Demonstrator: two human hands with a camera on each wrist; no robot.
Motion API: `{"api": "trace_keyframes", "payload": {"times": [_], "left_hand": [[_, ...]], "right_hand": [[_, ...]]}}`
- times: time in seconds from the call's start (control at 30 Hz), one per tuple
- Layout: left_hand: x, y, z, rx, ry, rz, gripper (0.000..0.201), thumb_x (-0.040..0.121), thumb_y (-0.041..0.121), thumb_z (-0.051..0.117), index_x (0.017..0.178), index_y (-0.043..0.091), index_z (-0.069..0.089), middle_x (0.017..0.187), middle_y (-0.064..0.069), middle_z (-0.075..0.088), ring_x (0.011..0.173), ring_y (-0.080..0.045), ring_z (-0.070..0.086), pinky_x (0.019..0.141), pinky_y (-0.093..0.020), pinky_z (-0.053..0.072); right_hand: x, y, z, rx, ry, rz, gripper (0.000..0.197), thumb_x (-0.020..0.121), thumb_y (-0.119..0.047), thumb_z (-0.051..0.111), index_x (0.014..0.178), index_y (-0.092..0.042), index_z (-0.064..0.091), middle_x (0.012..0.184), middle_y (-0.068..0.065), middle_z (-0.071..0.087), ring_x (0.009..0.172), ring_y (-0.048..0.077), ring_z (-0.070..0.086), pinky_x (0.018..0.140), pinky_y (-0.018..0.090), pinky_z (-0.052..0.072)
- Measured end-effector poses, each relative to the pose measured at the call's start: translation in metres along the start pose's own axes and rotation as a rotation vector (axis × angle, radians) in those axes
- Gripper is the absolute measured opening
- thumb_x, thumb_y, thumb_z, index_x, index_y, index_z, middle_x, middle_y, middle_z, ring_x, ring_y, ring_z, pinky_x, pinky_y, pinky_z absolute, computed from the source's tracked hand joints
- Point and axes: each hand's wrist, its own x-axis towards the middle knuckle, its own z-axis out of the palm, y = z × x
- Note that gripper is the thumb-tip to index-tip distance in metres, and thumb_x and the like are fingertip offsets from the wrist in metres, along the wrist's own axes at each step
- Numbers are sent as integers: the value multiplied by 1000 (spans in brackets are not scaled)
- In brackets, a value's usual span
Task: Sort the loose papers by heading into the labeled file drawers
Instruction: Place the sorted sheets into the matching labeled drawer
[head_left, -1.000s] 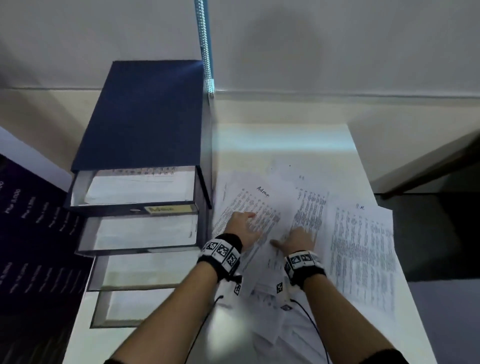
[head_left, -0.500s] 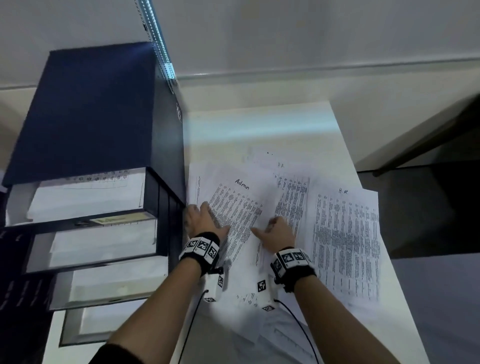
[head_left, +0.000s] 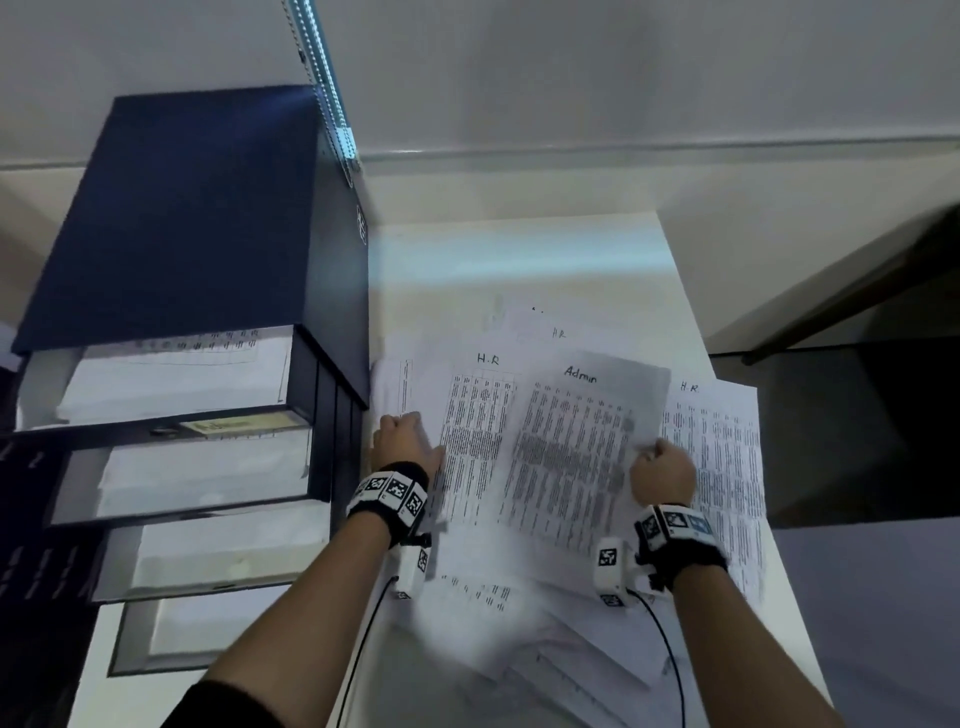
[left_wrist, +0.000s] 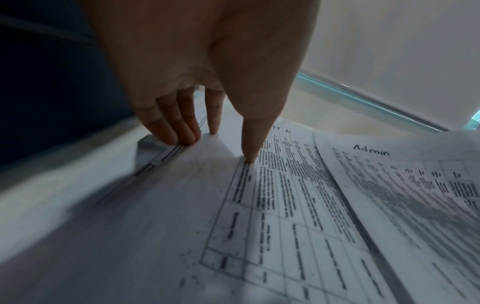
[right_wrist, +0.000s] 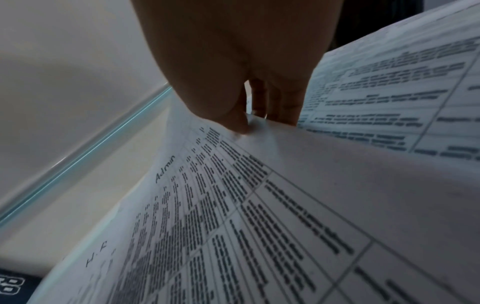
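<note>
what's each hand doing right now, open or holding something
Left hand: open, straight fingers pressing on the H.R sheet.
Right hand: pinching the Admin sheet at its right edge.

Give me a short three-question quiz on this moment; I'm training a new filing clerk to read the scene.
1. True or false: the right hand pinches the edge of the Admin sheet.
2. The sheet beneath the left hand thumb is headed: A) Finance B) H.R C) Sales
3. Fill in: the dark blue drawer cabinet stands to the ____ of the loose papers, as the person sees it.

Key: 1 true. 2 B, the H.R sheet. 3 left.
</note>
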Motion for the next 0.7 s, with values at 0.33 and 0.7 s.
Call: {"api": "trace_keyframes", "payload": {"times": [0.33, 0.7], "left_hand": [[-5, 19, 2, -78, -4, -143, 82, 71, 25, 83, 140, 19, 40, 135, -12, 46, 125, -31, 47, 100, -39, 45], [-56, 56, -39, -840, -73, 58, 75, 91, 55, 56, 153, 23, 27, 152, -6, 39, 138, -20, 40, 105, -30, 33]], "right_hand": [[-28, -13, 33, -35, -144, -208, 25, 87, -17, 66, 107, -2, 67, 118, 15, 49, 87, 19, 53, 81, 24, 44], [-57, -92, -49, 590, -180, -529, 17, 95, -24, 62, 79, -21, 62, 63, -9, 67, 53, 6, 56, 50, 20, 46]]}}
